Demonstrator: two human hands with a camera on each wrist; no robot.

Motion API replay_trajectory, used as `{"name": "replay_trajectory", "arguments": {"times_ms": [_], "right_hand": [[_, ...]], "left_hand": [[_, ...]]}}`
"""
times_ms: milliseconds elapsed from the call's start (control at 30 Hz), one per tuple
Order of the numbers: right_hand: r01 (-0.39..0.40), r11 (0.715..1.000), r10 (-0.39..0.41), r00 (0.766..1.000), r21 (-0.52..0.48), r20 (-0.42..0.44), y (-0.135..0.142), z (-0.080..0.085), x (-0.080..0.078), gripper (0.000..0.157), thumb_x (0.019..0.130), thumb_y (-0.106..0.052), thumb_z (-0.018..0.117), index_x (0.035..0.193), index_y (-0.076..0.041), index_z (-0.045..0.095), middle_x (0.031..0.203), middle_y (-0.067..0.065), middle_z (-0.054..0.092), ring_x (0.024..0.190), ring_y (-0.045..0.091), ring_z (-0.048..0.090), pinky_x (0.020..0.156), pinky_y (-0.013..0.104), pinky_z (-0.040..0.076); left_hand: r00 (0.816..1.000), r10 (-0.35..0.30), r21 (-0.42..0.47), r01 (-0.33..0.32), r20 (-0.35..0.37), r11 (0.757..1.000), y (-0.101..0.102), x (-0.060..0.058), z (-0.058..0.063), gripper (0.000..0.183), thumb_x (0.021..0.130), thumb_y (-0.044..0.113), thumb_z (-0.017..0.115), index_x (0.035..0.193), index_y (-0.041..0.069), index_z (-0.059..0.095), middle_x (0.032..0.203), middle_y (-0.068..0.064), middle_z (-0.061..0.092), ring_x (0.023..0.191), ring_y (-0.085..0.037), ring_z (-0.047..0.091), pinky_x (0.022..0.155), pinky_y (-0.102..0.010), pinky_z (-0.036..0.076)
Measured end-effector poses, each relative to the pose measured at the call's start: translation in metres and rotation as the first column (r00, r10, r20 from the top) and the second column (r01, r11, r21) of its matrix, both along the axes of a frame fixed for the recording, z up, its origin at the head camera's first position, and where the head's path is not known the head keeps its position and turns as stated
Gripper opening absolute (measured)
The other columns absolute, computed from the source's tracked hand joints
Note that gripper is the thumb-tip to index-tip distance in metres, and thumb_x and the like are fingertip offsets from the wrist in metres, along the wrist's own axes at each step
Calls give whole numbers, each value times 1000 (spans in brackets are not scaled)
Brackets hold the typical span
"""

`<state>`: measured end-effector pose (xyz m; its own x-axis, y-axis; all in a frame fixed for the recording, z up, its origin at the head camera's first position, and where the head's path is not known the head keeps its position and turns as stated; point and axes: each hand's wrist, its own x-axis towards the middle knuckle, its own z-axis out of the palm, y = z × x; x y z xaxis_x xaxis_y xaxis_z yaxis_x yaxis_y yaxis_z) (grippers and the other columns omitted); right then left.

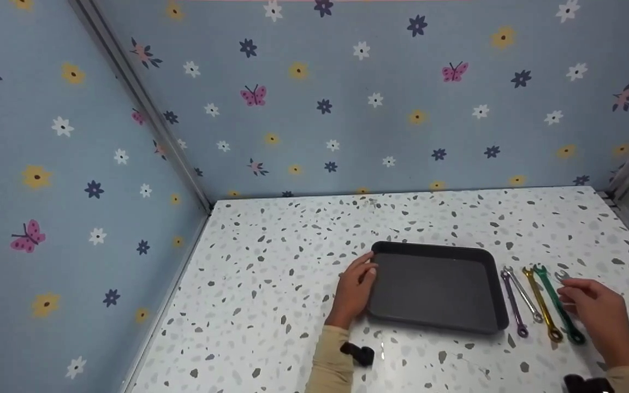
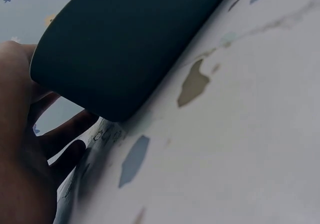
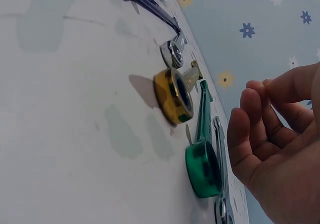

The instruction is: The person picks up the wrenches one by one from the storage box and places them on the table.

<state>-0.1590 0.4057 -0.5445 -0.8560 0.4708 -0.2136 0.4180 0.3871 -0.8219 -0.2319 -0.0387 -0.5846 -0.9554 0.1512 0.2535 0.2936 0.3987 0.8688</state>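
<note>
A dark grey baking tray (image 1: 429, 292) lies on the speckled table. My left hand (image 1: 354, 292) holds its left rim, thumb over the edge and fingers against the outer wall; the left wrist view shows the tray's corner (image 2: 120, 49) beside those fingers. My right hand (image 1: 598, 311), fingers loosely bent and with nothing seen between them, hovers over a silver wrench (image 1: 563, 275), hiding most of it in the head view. Left of that hand lie a green wrench (image 1: 559, 303), a gold wrench (image 1: 541, 303), a smaller silver wrench (image 1: 523, 295) and a purple wrench (image 1: 513, 303).
The white speckled table (image 1: 260, 273) extends left of the tray and behind it. A blue flowered panel (image 1: 347, 125) stands at the back, with another side panel (image 1: 74, 207) on the left. Dark wrist straps show on both forearms.
</note>
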Motion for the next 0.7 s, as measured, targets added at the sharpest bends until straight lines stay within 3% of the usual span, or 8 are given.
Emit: {"name": "replay_trajectory", "arguments": {"times_ms": [300, 700], "right_hand": [[-150, 986, 156, 985, 79, -68, -22, 14, 1, 36, 103, -24, 55, 129, 0, 60, 116, 15, 66, 85, 3, 61, 68, 22, 56], [-238, 952, 261, 959, 192, -107, -54, 29, 1, 35, 102, -30, 56, 125, -3, 63, 115, 16, 66, 84, -1, 59, 67, 20, 53]], "left_hand": [[997, 75, 57, -74, -15, 996, -4, 5, 1, 26, 104, 19, 55, 119, 5, 70, 141, -7, 54, 122, -18, 56, 103, -40, 47], [987, 114, 63, -108, -109, 992, -4, 11, 6, 19, 100, 9, 59, 111, 4, 73, 126, -4, 62, 122, -18, 56, 104, -39, 46]]}}
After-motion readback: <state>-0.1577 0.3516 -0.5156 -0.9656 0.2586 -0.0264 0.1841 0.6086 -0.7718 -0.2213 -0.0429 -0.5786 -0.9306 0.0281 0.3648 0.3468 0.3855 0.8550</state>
